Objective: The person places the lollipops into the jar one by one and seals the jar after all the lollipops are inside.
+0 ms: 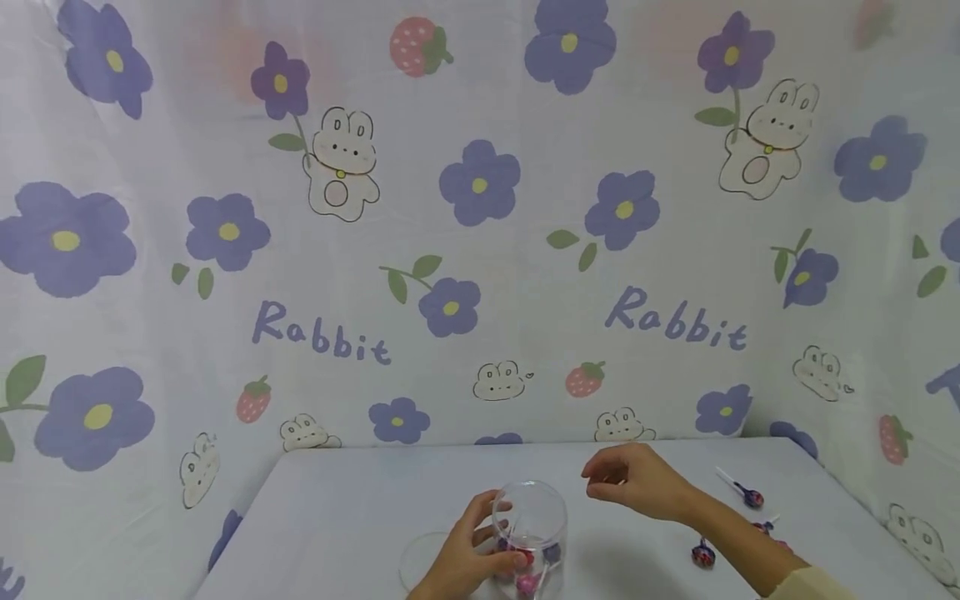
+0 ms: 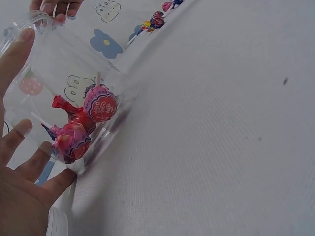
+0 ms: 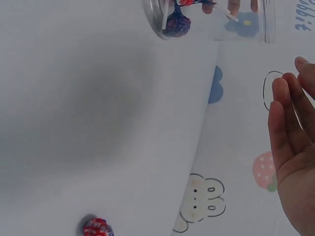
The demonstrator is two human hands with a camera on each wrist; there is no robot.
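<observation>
My left hand grips a clear plastic jar, its fingers and thumb around the side. The jar has an open top and holds several wrapped lollipops, pink, red and dark blue, at its bottom. To the right of the jar's rim, my right hand hovers above the table with loosely bent fingers. Nothing shows between those fingers in the right wrist view.
Right of the jar, a lollipop lies by the right forearm, and another lollipop lies farther back, with more partly hidden by the arm. A clear round lid lies left of the jar on the white table. A patterned curtain stands behind.
</observation>
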